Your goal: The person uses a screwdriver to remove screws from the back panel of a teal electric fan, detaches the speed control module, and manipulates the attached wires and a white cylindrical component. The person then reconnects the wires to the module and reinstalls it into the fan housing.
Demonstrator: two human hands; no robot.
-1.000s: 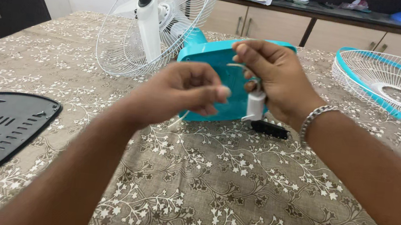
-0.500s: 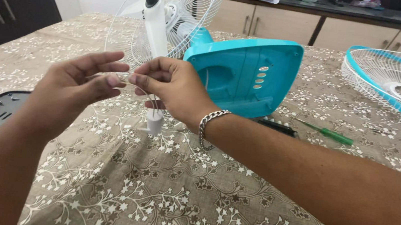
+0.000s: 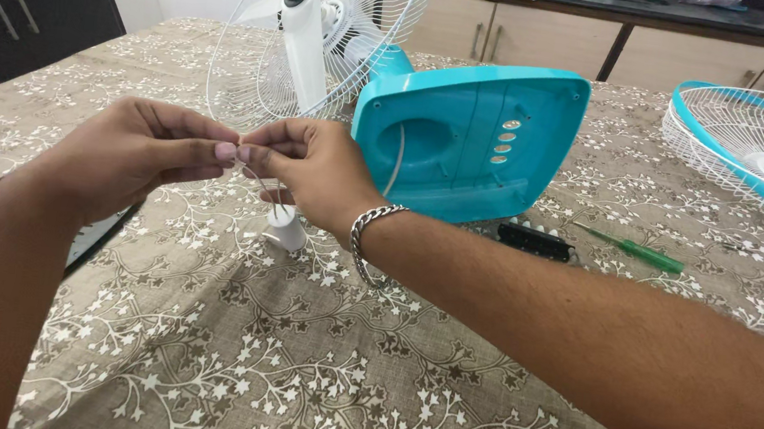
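My left hand (image 3: 135, 153) and my right hand (image 3: 315, 167) meet fingertip to fingertip above the table, both pinching a thin white cord (image 3: 263, 182). A small white plug-like part (image 3: 286, 228) hangs from that cord just under my right hand. I wear a metal bracelet (image 3: 370, 234) on the right wrist. Behind my hands a table fan lies on its side, its teal base (image 3: 482, 140) facing me, with a white cord running out of it, and its white wire grille (image 3: 316, 35) and motor head at the back left.
A second wire grille with a teal rim (image 3: 758, 152) lies at the right. A green screwdriver (image 3: 632, 250) and a small black part (image 3: 534, 241) lie by the teal base. A black slotted plate (image 3: 97, 235) sits at the left edge. Cabinets stand behind the patterned tablecloth (image 3: 307, 369).
Both hands have shifted left, away from the teal base, carrying the cord and its white part. The fingertips have come together on the cord.
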